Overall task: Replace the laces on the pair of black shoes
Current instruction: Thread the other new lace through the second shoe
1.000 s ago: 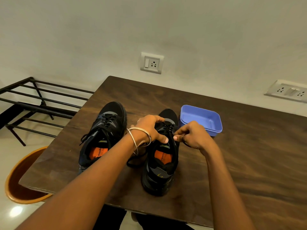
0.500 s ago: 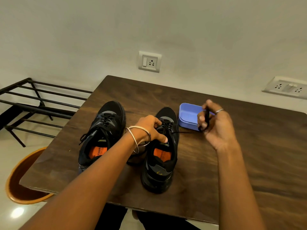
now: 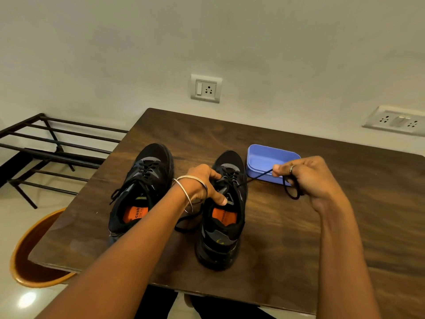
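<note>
Two black shoes with orange insoles stand side by side on the dark wooden table (image 3: pixel 345 238), toes pointing away. The left shoe (image 3: pixel 142 187) is laced and untouched. My left hand (image 3: pixel 204 183) grips the tongue and collar of the right shoe (image 3: pixel 220 236), thumb on its inner edge. My right hand (image 3: pixel 308 178) is raised to the right of that shoe and pinches a black lace (image 3: pixel 289 189). The lace runs taut from the shoe's eyelets to my fingers, and a loop hangs below them. Another length of lace lies on the table between the shoes.
A blue plastic tub (image 3: pixel 266 157) sits just behind the right shoe, partly behind my right hand. A black metal rack (image 3: pixel 53 148) stands to the left of the table. An orange bin (image 3: pixel 27 256) is on the floor at the table's near left corner.
My right hand went from the eyelets out to the right with the lace, then dropped slightly and closed tighter, the lace now taut. My left hand stays on the right shoe.
</note>
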Tool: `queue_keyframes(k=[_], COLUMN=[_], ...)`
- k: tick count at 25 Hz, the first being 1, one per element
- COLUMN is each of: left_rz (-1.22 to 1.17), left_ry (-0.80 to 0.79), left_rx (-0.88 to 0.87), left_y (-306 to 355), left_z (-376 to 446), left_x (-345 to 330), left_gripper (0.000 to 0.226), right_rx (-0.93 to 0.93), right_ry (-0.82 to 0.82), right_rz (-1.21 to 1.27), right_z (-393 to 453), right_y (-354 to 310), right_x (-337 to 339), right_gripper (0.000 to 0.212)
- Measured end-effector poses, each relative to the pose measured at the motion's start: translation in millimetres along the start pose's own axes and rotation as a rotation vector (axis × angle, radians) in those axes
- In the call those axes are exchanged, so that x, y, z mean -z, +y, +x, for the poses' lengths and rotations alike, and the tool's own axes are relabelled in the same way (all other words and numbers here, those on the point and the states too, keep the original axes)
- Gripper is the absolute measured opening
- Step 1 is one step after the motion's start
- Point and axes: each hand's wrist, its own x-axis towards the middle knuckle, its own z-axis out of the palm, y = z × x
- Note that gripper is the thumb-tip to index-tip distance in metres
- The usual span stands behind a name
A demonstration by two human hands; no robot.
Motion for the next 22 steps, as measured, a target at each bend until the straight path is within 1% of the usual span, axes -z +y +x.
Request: queue_keyframes(k=[3, 5, 6, 7, 9, 10, 11, 12, 14, 15, 16, 17, 18, 20, 21, 22], left_rz=[0.024, 0.053, 0.069, 0.08, 0.051, 0.023, 0.006, 0.008, 0.069, 0.111, 0.144, 0.167, 0.184, 0.211, 0.223, 0.231], left_ry=[0.005, -0.006, -0.005, 0.012, 0.086, 0.119, 0.138, 0.151, 0.178, 0.196, 0.215, 0.232, 0.249, 0.291, 0.311, 0.332], left_rx=[0.012, 0.007, 0.002, -0.007, -0.028, -0.036, -0.04, -0.039, -0.031, -0.028, -0.024, -0.019, -0.013, -0.008, -0.012, -0.019], left_y=[5, 5, 3, 1, -3, -4, -3, -1, 5, 7, 8, 8, 8, 7, 7, 6], left_z=[-2, -4, -4, -5, -6, -6, -7, -7, -8, -8, -7, -6, -5, -3, -3, -4], left_x=[1, 3, 4, 6, 9, 9, 7, 5, -4, -7, -10, -12, -13, -17, -19, -22], left_gripper=[0.08, 0.078, 0.075, 0.068, 0.043, 0.031, 0.024, 0.022, 0.027, 0.03, 0.033, 0.034, 0.034, 0.03, 0.028, 0.026], right_rx=[-0.097, -0.109, -0.092, -0.067, -0.008, 0.027, 0.068, 0.114, 0.2, 0.222, 0.221, 0.187, 0.131, 0.023, -0.017, -0.038], right_ry=[0.026, 0.102, 0.157, 0.216, 0.327, 0.378, 0.436, 0.508, 0.642, 0.686, 0.696, 0.65, 0.556, 0.286, 0.148, 0.028], right_rz=[-0.301, -0.519, -0.583, -0.622, -0.685, -0.719, -0.743, -0.752, -0.703, -0.615, -0.468, -0.286, -0.1, 0.186, 0.243, 0.238], right_z=[0, 6, 10, 14, 15, 13, 10, 6, 3, 5, 7, 9, 8, 2, -3, -8], right_y=[14, 22, 24, 24, 20, 17, 14, 12, 11, 13, 15, 16, 16, 13, 12, 11], right_x=[12, 9, 7, 5, 1, -2, -3, -4, -4, -3, -4, -6, -11, -27, -37, -46], right_gripper=[0.022, 0.03, 0.031, 0.028, 0.016, 0.014, 0.014, 0.015, 0.018, 0.018, 0.015, 0.014, 0.017, 0.016, 0.012, 0.007])
